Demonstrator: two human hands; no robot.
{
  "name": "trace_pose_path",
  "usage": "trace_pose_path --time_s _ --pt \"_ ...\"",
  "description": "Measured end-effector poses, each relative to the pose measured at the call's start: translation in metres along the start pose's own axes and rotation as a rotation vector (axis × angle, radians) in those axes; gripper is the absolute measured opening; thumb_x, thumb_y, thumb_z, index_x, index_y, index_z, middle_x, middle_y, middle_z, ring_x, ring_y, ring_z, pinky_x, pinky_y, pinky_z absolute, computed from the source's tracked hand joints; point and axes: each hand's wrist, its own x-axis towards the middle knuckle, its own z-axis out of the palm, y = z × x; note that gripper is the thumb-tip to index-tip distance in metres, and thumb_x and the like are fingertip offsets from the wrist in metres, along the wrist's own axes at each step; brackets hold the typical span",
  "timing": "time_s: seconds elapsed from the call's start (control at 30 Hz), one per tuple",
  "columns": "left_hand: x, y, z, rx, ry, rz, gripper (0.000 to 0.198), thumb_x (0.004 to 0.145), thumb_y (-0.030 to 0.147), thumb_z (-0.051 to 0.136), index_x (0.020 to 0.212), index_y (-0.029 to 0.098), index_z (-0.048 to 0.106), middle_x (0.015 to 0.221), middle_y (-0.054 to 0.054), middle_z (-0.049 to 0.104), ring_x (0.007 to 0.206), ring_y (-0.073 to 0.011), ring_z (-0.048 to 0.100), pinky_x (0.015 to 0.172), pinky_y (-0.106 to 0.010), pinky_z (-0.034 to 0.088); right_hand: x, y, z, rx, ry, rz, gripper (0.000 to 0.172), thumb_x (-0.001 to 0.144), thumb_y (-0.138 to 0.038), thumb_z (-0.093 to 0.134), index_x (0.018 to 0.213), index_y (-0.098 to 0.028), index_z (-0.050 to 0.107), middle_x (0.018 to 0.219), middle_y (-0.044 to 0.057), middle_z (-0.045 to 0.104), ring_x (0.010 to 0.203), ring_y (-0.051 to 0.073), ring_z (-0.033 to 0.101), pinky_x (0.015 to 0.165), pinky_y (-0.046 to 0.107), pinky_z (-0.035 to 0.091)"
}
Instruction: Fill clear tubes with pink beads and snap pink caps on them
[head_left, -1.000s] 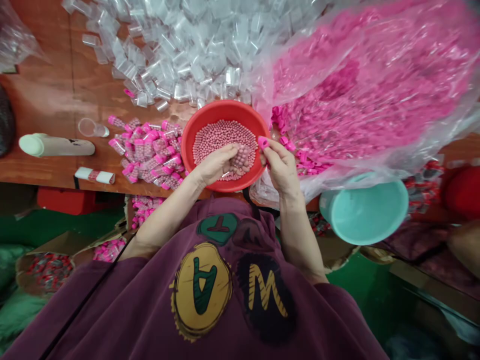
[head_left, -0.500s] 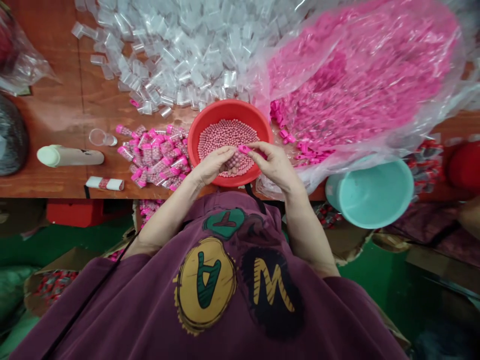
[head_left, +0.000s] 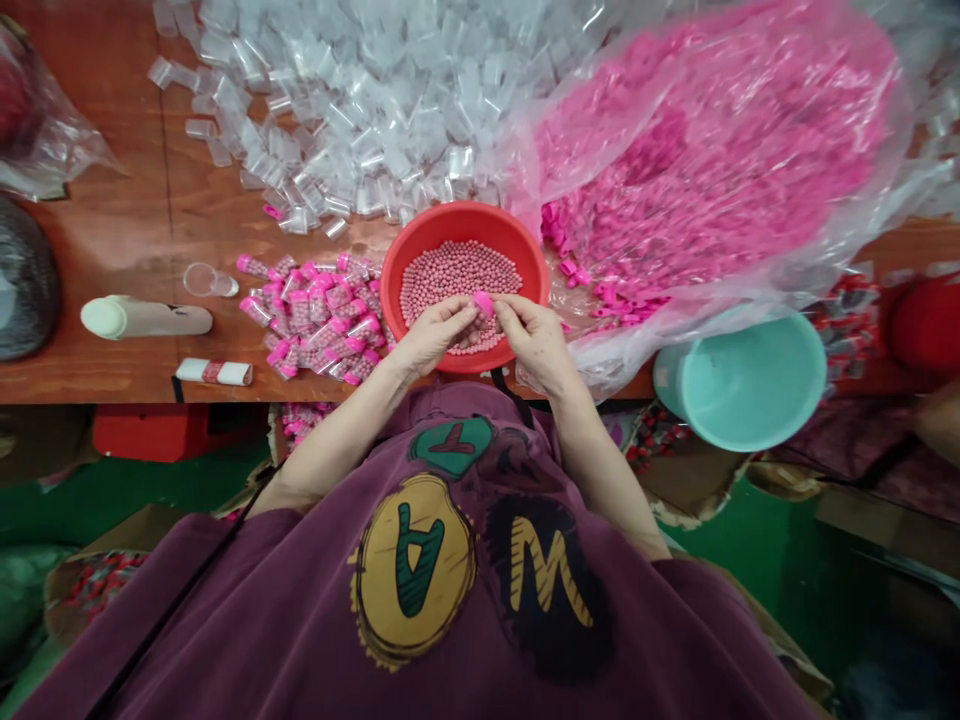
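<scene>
Over a red bowl (head_left: 390, 285) of small pink beads (head_left: 450, 270), my two hands meet near its front rim. My left hand (head_left: 433, 335) is closed around a small clear container of beads, mostly hidden by the fingers. A bright pink cap (head_left: 482, 302) sits at the container's top end. My right hand (head_left: 534, 338) pinches this cap between thumb and fingers. Whether the cap is fully seated I cannot tell. Left of the bowl lies a pile of pink-capped, bead-filled containers (head_left: 322, 310).
Clear empty containers (head_left: 360, 110) are heaped at the back. A plastic bag of pink caps (head_left: 720, 170) spreads to the right. A teal tub (head_left: 750, 380) stands at the front right edge. A pale bottle (head_left: 146, 317) and a small clear cup (head_left: 201, 279) lie on the left.
The pink cap has gone from lying slantwise at my right fingertips to sitting on the container's end. My right hand has moved slightly left and down, closer to my left.
</scene>
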Motion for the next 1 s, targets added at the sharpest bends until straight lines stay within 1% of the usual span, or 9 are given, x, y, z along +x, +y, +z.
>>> trace_pose_path --time_s 0.13,0.23,0.37,0.53,0.63,0.73,0.8,0.9,1.0 --pt "-0.003 0.002 0.005 0.068 0.024 0.010 0.040 0.090 0.052 0.086 0.096 0.017 0.068 0.084 0.001 0.066 0.065 -0.0067 0.058 0.058 -0.019 0.044 -0.004 0.001 0.005 -0.058 0.051 -0.067 0.043 0.109 -0.052 0.055 0.136 -0.029 0.078 0.129 0.005 0.083 0.122 0.026 0.077 0.112 0.048 0.062" --pt "-0.006 0.004 0.008 0.097 0.033 0.045 0.043 0.089 0.056 0.086 0.096 0.017 0.069 0.080 0.001 0.064 0.064 -0.0072 0.056 0.057 -0.020 0.042 -0.009 0.003 0.007 -0.167 0.055 -0.152 0.043 0.112 -0.048 0.050 0.138 -0.029 0.078 0.136 0.007 0.081 0.124 0.026 0.077 0.113 0.048 0.062" --pt "-0.010 0.011 0.008 0.105 0.007 0.031 0.051 0.080 0.062 0.092 0.094 0.017 0.070 0.077 0.001 0.063 0.063 -0.0080 0.055 0.058 -0.021 0.045 -0.014 0.002 0.002 -0.304 -0.033 -0.187 0.044 0.112 -0.044 0.048 0.142 -0.026 0.076 0.129 0.010 0.083 0.114 0.027 0.079 0.106 0.046 0.064" --pt "-0.012 0.009 0.005 0.164 -0.018 -0.002 0.053 0.080 0.065 0.091 0.091 0.017 0.071 0.075 0.000 0.064 0.060 -0.0081 0.053 0.055 -0.021 0.042 -0.016 -0.007 -0.013 -0.319 -0.163 -0.188 0.044 0.112 -0.047 0.049 0.138 -0.027 0.078 0.127 0.008 0.083 0.111 0.026 0.079 0.103 0.042 0.064" --pt "-0.014 0.001 0.007 0.129 -0.021 -0.003 0.056 0.079 0.068 0.090 0.095 0.017 0.073 0.078 -0.001 0.066 0.059 -0.0076 0.053 0.053 -0.021 0.038 -0.013 -0.009 -0.015 -0.206 -0.140 -0.159 0.048 0.111 -0.060 0.050 0.125 -0.027 0.082 0.113 0.007 0.084 0.102 0.023 0.078 0.099 0.040 0.063" --pt "-0.016 -0.001 0.012 0.178 -0.053 0.016 0.058 0.079 0.070 0.090 0.093 0.016 0.072 0.076 0.000 0.065 0.059 -0.0074 0.054 0.055 -0.022 0.039 -0.003 -0.002 -0.003 0.012 0.093 -0.015 0.065 0.108 -0.078 0.042 0.126 -0.027 0.079 0.089 0.003 0.076 0.081 0.019 0.071 0.084 0.035 0.062" --pt "-0.016 0.001 0.016 0.262 -0.089 0.020 0.062 0.078 0.074 0.088 0.091 0.015 0.071 0.072 0.001 0.063 0.058 -0.0076 0.052 0.055 -0.022 0.039 0.005 0.004 0.009 0.205 0.156 0.109 0.082 0.103 -0.089 0.029 0.135 -0.028 0.073 0.083 0.001 0.070 0.070 0.016 0.065 0.071 0.032 0.059" --pt "-0.017 0.005 0.023 0.366 -0.137 0.029 0.063 0.080 0.074 0.086 0.091 0.015 0.070 0.065 0.003 0.057 0.057 -0.0080 0.048 0.055 -0.022 0.037 0.016 0.006 0.025 0.459 0.032 0.242 0.097 0.095 -0.099 0.017 0.140 -0.029 0.067 0.090 0.003 0.072 0.075 0.018 0.067 0.066 0.030 0.058" --pt "-0.020 0.010 0.029 0.443 -0.159 0.054 0.051 0.087 0.064 0.083 0.091 0.014 0.071 0.065 0.003 0.054 0.058 -0.0086 0.046 0.055 -0.023 0.035 0.015 -0.001 0.029 0.606 -0.085 0.312 0.100 0.094 -0.100 0.015 0.143 -0.027 0.064 0.097 0.006 0.075 0.084 0.020 0.071 0.071 0.033 0.063"
